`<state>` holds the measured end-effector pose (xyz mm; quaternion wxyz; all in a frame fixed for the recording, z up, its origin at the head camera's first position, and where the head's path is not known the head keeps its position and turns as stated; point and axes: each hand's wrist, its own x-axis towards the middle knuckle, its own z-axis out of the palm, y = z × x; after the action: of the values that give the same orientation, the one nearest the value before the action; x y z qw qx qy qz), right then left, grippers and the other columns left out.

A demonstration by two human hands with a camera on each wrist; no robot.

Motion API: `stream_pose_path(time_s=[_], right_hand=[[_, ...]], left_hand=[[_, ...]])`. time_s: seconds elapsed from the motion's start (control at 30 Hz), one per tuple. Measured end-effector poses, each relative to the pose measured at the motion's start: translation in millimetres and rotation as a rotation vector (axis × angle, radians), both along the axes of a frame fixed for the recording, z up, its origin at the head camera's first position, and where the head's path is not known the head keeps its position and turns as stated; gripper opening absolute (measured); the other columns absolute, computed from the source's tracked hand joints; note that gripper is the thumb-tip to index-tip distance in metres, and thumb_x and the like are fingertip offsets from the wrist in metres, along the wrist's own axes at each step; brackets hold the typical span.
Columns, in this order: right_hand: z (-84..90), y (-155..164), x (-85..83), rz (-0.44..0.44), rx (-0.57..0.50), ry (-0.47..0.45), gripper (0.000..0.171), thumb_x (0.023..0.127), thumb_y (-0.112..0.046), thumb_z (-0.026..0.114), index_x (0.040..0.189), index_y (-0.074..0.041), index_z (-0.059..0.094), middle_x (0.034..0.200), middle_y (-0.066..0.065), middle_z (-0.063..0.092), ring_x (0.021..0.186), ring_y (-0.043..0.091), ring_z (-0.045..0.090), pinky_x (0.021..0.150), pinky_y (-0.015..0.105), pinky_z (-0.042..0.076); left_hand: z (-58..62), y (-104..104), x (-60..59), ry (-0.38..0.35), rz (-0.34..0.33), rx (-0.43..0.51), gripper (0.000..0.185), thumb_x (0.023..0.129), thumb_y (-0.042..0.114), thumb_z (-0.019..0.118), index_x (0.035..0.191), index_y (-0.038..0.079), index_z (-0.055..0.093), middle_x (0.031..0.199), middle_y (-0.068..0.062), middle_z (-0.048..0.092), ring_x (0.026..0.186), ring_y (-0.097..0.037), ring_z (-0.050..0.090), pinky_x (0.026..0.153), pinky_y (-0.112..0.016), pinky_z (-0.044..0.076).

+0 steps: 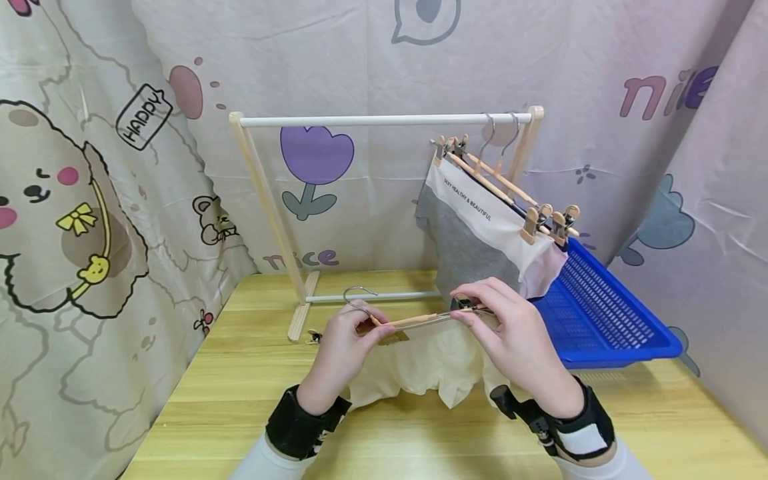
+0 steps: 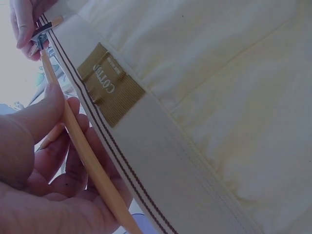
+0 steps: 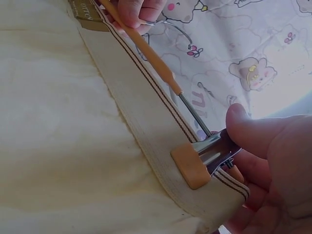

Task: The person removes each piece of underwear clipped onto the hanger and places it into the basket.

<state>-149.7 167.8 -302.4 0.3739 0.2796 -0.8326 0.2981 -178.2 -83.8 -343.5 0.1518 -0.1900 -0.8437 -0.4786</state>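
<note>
A wooden clip hanger (image 1: 414,321) with a metal hook lies nearly level in front of me, and a pair of cream underpants (image 1: 432,363) hangs beneath it. My left hand (image 1: 348,343) grips the bar near its middle, below the hook. At the right end, my right hand (image 1: 522,327) pinches the handles of a clip (image 3: 190,165), whose wooden pad lies over the waistband edge. In the left wrist view, a brown cotton label (image 2: 111,85) shows on the striped waistband. The hanger's far-left clip (image 1: 314,337) shows beyond my left hand.
Behind my hands stands a small garment rack (image 1: 384,121). Grey-and-white underpants (image 1: 474,220) and another garment behind them hang on clip hangers at its right end. A blue plastic basket (image 1: 612,327) sits at the right on the wooden table (image 1: 210,393).
</note>
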Motion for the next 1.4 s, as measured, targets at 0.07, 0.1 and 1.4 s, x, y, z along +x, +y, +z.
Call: stream_pose_path(time_s=[0.07, 0.1, 1.4], right_hand=[[-0.4, 0.0, -0.1, 0.000, 0.000, 0.010, 0.032, 0.081, -0.001, 0.084, 0.108, -0.015, 0.074, 0.099, -0.005, 0.069, 0.085, 0.007, 0.060, 0.067, 0.013, 0.043], [-0.5, 0.0, -0.2, 0.000, 0.001, 0.012, 0.032, 0.081, -0.001, 0.084, 0.108, -0.015, 0.074, 0.099, -0.005, 0.070, 0.085, 0.007, 0.060, 0.066, 0.013, 0.043], [-4.2, -0.3, -0.1, -0.013, 0.011, 0.017, 0.030, 0.084, -0.002, 0.081, 0.108, -0.016, 0.073, 0.095, -0.006, 0.067, 0.086, 0.008, 0.057, 0.077, 0.028, 0.040]], left_hand=[[0.3, 0.1, 0.2, -0.001, 0.000, 0.003, 0.008, 0.086, 0.014, 0.082, 0.085, 0.011, 0.074, 0.088, 0.002, 0.064, 0.083, -0.012, 0.060, 0.074, -0.022, 0.055], [0.3, 0.1, 0.3, -0.001, 0.001, 0.003, 0.008, 0.086, 0.014, 0.082, 0.085, 0.011, 0.074, 0.088, 0.002, 0.064, 0.083, -0.012, 0.060, 0.074, -0.022, 0.055], [-1.1, -0.9, 0.2, 0.002, -0.002, -0.010, 0.008, 0.087, 0.015, 0.082, 0.086, 0.011, 0.075, 0.088, 0.002, 0.064, 0.087, -0.014, 0.062, 0.079, -0.024, 0.058]])
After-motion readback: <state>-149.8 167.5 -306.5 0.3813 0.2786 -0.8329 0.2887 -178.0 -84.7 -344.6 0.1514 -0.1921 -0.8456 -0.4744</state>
